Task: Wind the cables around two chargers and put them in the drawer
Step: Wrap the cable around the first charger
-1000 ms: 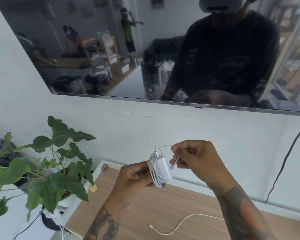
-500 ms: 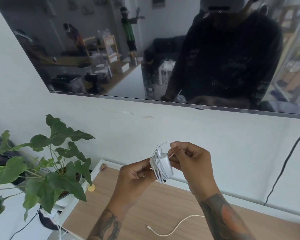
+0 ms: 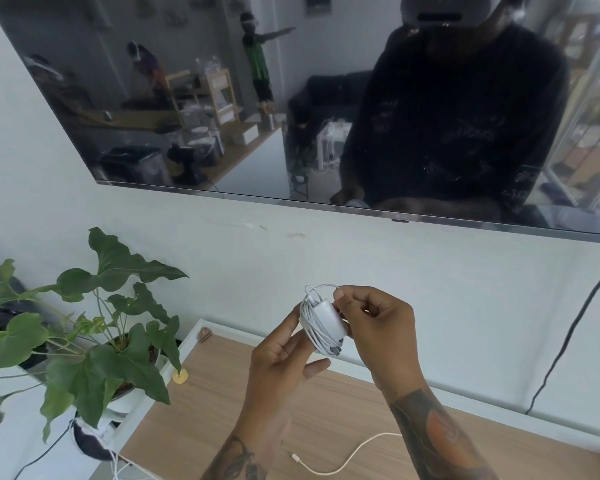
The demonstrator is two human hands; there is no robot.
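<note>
A white charger (image 3: 329, 318) with its white cable wound around it is held up in front of the wall, above the wooden top. My left hand (image 3: 279, 362) supports it from below and the left with its fingertips. My right hand (image 3: 378, 323) grips the right side and pinches the cable's end near the top. A second white cable (image 3: 343, 457) lies loose on the wooden top (image 3: 326, 410) below my hands, its plug end pointing left; its charger is hidden behind my right forearm.
A leafy potted plant (image 3: 94, 344) stands at the left on a white surface. A large dark TV (image 3: 291, 98) hangs on the wall above. A black cord (image 3: 568, 341) runs down the wall at right. A small yellow disc (image 3: 181, 377) lies by the top's left edge.
Both hands with the wound charger have shifted slightly left and up in view. The last loose bit of cable has been drawn in by my right fingers.
</note>
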